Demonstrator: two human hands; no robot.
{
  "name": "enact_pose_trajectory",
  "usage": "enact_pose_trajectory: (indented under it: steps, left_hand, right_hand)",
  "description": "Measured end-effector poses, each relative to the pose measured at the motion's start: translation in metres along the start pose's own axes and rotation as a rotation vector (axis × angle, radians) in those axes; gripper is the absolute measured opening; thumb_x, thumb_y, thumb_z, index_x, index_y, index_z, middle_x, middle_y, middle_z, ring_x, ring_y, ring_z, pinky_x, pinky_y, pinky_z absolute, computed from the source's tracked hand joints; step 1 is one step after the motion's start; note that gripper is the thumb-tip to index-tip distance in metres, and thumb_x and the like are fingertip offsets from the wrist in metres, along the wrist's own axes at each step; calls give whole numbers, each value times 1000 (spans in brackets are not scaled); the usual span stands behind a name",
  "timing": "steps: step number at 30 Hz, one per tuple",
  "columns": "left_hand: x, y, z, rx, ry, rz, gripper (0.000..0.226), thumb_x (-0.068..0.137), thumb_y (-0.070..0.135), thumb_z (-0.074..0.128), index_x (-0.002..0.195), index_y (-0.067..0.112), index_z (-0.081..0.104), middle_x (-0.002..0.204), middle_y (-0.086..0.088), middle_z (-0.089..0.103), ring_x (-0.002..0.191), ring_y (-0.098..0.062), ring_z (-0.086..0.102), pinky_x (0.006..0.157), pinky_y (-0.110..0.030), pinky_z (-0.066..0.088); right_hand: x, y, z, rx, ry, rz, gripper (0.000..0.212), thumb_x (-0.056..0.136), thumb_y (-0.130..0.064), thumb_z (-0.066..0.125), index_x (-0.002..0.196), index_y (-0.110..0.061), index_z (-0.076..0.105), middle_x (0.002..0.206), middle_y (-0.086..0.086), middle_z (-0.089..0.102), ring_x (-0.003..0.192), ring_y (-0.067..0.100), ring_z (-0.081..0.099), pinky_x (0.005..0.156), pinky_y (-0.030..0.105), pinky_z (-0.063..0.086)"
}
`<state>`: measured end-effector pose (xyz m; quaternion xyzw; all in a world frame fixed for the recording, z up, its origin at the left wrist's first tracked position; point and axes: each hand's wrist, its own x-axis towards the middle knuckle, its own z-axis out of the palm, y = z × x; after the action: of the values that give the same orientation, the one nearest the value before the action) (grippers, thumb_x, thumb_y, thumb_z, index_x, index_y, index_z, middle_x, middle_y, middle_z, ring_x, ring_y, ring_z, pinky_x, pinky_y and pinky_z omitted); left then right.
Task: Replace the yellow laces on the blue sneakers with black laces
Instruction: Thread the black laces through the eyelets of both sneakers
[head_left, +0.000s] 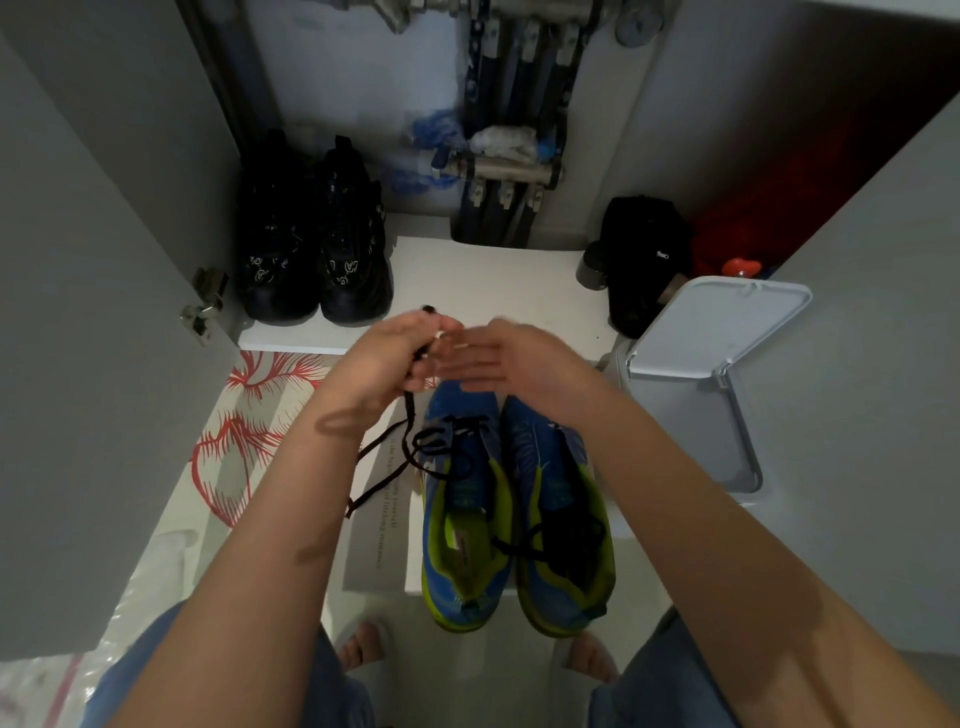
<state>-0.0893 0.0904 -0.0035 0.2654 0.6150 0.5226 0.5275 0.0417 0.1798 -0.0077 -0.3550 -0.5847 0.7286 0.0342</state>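
Two blue sneakers with lime-green lining stand side by side on the floor, toes pointing away from me: the left sneaker and the right sneaker. A black lace runs from the left sneaker's eyelets up into my left hand, which holds it raised above the toes; a lace end pokes out above the fingers. My right hand hovers beside it with fingers straight, blurred, touching nothing I can make out. Another black lace lies across the right sneaker's opening. No yellow laces show.
A pair of black sneakers stands on the white cabinet floor. A black bag and a grey bin with an open lid are at the right. A grey cabinet door stands open at the left. My bare feet are below.
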Motion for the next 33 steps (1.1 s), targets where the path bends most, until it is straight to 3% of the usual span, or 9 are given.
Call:
enact_pose_trajectory:
  steps: [2,4,8,11,13,16,20,29,33]
  left_hand:
    - [-6,0,6,206,-153,-17,24,101,22,38,88,16,58,65,5,52,44,-2,34,41,-12,24]
    - [-10,1,9,365,-257,-40,23,101,20,40,85,16,58,70,2,57,44,-2,36,42,-12,26]
    - [-13,0,10,506,-263,-147,18,98,14,46,104,11,63,78,0,68,53,0,54,48,-10,41]
    - [-7,-4,8,306,-109,-189,21,97,13,44,109,15,62,99,-3,69,89,-10,64,80,-26,49]
    - [-3,-3,8,23,-78,-197,30,95,11,32,98,15,61,78,-1,67,80,-10,63,86,-31,47]
    - [2,-3,9,-212,-42,-184,30,96,13,28,93,14,59,58,2,62,61,-9,62,83,-28,49]
    - [9,-11,4,-343,39,-112,31,101,34,35,102,16,61,94,1,72,81,-10,69,83,-26,52]
    - [10,-16,7,-349,218,9,19,99,13,45,105,7,62,88,-1,65,68,-4,65,71,-18,55]
    - [13,-14,4,-314,272,34,23,98,12,45,113,4,60,81,2,60,50,1,53,51,-11,48]
  right_hand:
    - [0,-3,-7,394,-51,-13,54,97,-39,38,129,2,51,112,15,64,96,25,63,91,37,50]
    - [0,2,-6,481,-59,-36,52,94,-41,44,125,0,55,109,10,68,94,19,65,83,31,51]
    - [4,7,-2,493,75,-140,20,93,-5,52,111,-4,62,94,6,71,90,17,68,80,27,56]
    - [2,9,-5,382,72,-172,21,91,-1,53,110,-5,62,101,9,70,90,20,69,83,29,57]
    - [-1,8,-3,310,6,-141,21,90,-1,55,109,-9,62,104,9,70,89,20,69,83,30,56]
    - [-2,7,-2,327,15,-144,20,88,6,54,101,-8,62,99,10,69,85,20,69,78,31,58]
    - [-2,12,-4,152,57,-88,20,84,13,55,96,-2,63,101,18,67,84,24,68,74,28,59]
    - [-6,19,14,-90,-166,41,23,85,9,58,108,4,60,113,25,64,91,25,67,80,26,57]
    - [-9,24,20,-236,-271,108,26,88,8,56,114,8,57,117,26,62,85,19,67,77,23,56]
